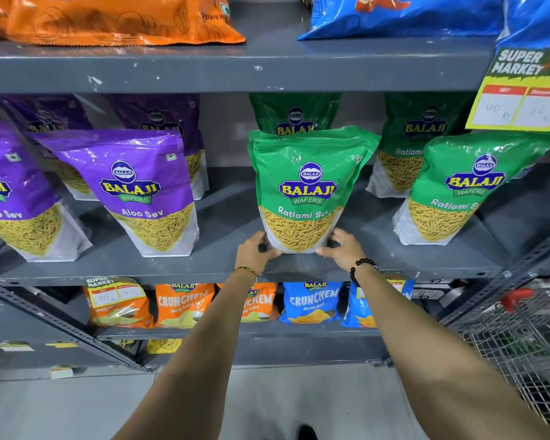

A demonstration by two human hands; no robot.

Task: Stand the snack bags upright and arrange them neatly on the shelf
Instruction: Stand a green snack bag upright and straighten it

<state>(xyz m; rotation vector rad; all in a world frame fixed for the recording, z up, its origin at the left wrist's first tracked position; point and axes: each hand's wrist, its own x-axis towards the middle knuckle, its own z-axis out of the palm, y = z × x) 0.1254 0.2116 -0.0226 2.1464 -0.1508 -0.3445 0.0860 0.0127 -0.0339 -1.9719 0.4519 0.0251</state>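
Note:
A green Ratlami Sev bag (308, 185) stands upright at the front middle of the grey middle shelf (229, 265). My left hand (256, 252) grips its lower left corner and my right hand (343, 249) grips its lower right corner. Another green bag (296, 114) stands behind it, half hidden. Further right stand two more green bags, one at the front (458, 188) and one behind (416, 144). Purple Aloo Sev bags lean on the left: one front (137, 192), one at the far left edge (16, 192), others behind (169, 119).
The top shelf carries a flat orange bag (115, 20) and a blue bag (404, 14). A yellow price card (521, 90) hangs at upper right. Orange and blue Crunchem bags (311, 301) fill the lower shelf. A wire shopping trolley (527, 338) stands at the right.

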